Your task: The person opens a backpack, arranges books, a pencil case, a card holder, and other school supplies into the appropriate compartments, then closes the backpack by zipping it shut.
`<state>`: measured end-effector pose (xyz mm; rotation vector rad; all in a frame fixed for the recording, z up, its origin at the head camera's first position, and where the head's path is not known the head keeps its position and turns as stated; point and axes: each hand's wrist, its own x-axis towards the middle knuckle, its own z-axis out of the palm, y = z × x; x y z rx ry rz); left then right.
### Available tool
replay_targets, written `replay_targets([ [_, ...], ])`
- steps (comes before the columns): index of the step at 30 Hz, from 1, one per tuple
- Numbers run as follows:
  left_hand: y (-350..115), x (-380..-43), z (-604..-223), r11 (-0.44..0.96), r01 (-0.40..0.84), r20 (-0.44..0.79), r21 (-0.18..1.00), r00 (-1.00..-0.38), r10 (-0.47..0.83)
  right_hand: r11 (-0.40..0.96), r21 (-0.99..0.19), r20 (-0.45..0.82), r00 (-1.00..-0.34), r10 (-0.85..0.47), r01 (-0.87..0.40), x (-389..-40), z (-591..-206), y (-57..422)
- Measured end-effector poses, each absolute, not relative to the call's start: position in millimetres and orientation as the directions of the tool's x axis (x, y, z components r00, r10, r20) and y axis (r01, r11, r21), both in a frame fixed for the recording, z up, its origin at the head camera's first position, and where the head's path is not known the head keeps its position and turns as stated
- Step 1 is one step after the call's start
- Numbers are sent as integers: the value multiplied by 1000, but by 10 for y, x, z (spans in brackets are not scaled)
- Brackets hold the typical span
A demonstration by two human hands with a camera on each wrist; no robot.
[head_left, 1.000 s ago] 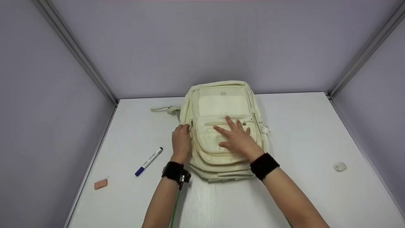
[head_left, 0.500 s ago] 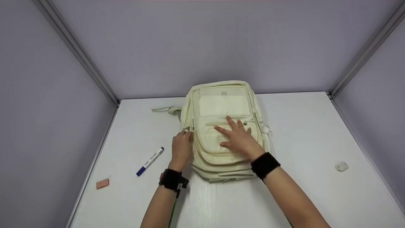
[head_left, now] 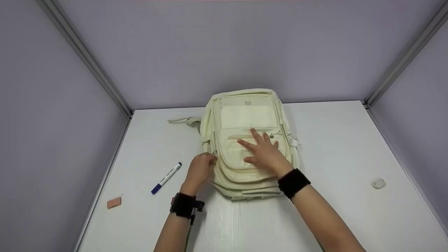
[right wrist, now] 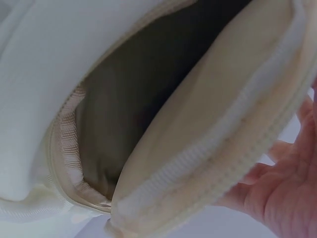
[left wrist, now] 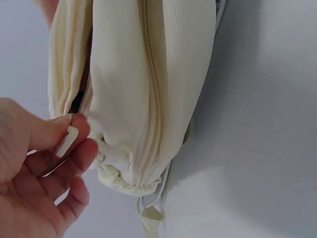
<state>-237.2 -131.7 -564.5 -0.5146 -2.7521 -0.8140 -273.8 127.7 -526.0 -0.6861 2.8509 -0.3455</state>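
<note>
A cream backpack [head_left: 250, 117] lies on the table, front pocket side facing up. At its left side my left hand [head_left: 198, 171] pinches a pale zipper pull [left wrist: 67, 142] between thumb and fingers, beside a narrow dark gap [left wrist: 78, 101] in the left wrist view. My right hand [head_left: 264, 154] rests with fingers spread on the bag's front panel, below the small zipped pocket. The right wrist view shows the bag's compartment [right wrist: 129, 99] gaping along its zipper edge, its inside dark, with the right hand's fingers [right wrist: 282, 173] beyond the panel.
Left of the bag lies a white marker [head_left: 166, 178] with a blue cap. Nearer the left edge is a small orange-pink block [head_left: 114, 202]. A small white object [head_left: 378, 183] lies far right. A strap [head_left: 185, 121] extends from the bag's left side. Walls surround the white table [head_left: 336, 140].
My left hand has slid down the bag's left side toward me, the zipper pull in its fingers. The right hand stays spread in the same place.
</note>
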Motion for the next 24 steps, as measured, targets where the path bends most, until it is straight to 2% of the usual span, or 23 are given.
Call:
replay_targets([
  [6, -1349, -2358, -5602, 786, 393, 280, 477, -916, 288, 873, -250, -128, -879, -459, -419, -2758, -5272, 1256],
  [10, -1303, -2363, -5612, 816, 351, 314, 459, -923, 221, 880, -246, -139, -883, -448, -407, -2813, -5263, 1240],
  [17, -1187, -2495, -5654, 844, 223, 278, 488, -956, 91, 895, -246, -169, -892, -419, -373, -2932, -5223, 1249],
  [24, -1162, -2557, -5644, 865, 257, 316, 431, -941, 122, 901, -232, -194, -890, -412, -366, -2980, -5227, 1247],
])
